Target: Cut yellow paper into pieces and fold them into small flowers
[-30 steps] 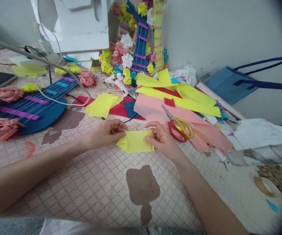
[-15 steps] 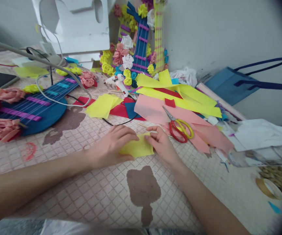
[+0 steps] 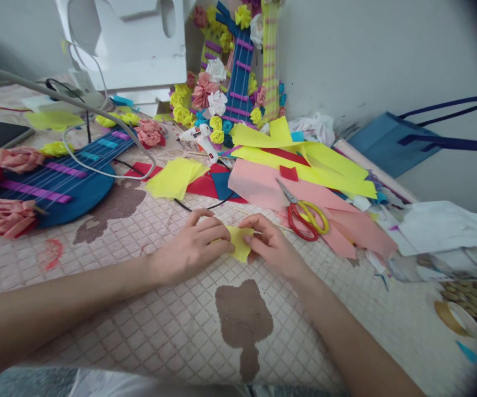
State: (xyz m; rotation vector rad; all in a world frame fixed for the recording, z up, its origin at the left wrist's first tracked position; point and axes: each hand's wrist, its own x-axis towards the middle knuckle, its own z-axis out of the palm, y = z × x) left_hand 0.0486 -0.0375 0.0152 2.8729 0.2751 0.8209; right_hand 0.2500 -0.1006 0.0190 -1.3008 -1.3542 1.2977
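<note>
A small piece of yellow crepe paper (image 3: 240,245) lies between my two hands, just over the quilted table cover. My left hand (image 3: 194,245) covers its left end, the fingers closed and bent around it. At the other end my right hand (image 3: 269,242) pinches the paper between thumb and fingers. Part of the sheet is hidden under the left fingers. Close by on the right, scissors (image 3: 302,215) with red and yellow handles rest on pink paper (image 3: 263,184). Beyond my hands lies a stack of yellow paper squares (image 3: 174,177).
A blue toy guitar (image 3: 85,176) trimmed with paper roses lies at left under a pale cable (image 3: 151,149). A white glue gun (image 3: 201,140) sits behind. More decorated guitars (image 3: 238,77) lean at the back. A blue bag (image 3: 391,143) and tape roll (image 3: 457,318) are at right.
The yellow paper now shows as a smaller piece between my hands, its left part gathered under the left fingers. My left hand has shifted slightly right and its fingers have drawn in.
</note>
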